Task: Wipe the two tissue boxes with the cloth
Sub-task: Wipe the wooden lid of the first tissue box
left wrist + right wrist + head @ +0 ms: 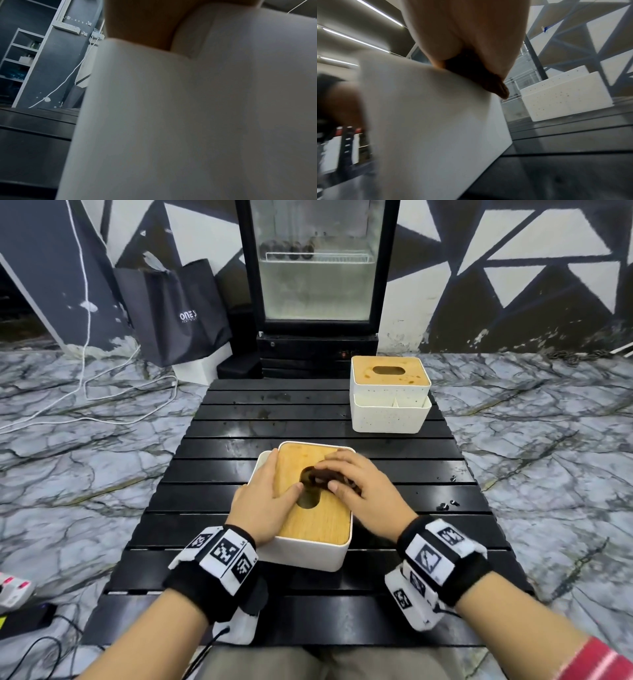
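The near tissue box (308,529) is white with a wooden lid and an oval slot, and it stands mid-table. My left hand (274,484) rests on its left edge, fingers straight along the side and thumb on the lid beside the slot. A dark brown cloth (318,477) lies on the lid, and my right hand (356,484) grips it with curled fingers and thumb. The right wrist view shows the cloth (471,67) bunched under the right hand (471,27) on the box's top edge (428,115). A second tissue box (390,392) with a stained wooden lid stands at the back right.
The black slatted table (239,422) carries a few small dark specks (445,505) at its right side. A glass-door fridge (318,268), a black bag (174,309) and white cables (102,392) lie beyond on the marble floor.
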`<state>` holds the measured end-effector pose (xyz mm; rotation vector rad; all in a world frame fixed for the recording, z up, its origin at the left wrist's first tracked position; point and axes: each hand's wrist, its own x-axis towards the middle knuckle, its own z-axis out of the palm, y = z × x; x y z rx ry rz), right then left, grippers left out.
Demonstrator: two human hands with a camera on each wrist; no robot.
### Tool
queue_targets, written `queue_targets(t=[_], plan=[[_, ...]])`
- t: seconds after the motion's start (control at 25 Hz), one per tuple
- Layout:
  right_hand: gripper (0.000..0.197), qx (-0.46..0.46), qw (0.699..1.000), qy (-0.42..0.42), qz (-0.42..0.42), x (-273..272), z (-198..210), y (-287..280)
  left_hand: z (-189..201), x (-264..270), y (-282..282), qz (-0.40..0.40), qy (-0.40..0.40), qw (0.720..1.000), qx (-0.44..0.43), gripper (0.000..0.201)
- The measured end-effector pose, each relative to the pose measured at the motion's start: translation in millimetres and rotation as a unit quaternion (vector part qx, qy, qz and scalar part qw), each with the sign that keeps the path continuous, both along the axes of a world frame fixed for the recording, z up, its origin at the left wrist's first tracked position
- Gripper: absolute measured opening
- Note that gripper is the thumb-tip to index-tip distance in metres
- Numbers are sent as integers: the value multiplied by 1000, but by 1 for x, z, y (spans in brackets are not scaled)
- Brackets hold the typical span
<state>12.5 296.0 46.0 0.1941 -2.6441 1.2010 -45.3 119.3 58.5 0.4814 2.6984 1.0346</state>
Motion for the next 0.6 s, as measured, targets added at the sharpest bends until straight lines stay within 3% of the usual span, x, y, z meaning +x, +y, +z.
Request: queue_targets(t=[0.24,0.6], plan=[[34,-12,997,30,74,50,-10,-22,3,3,1,-13,7,1000,6,68],[30,4,1000,13,19,-13,0,12,2,0,-1,-20,-8,1000,14,71]])
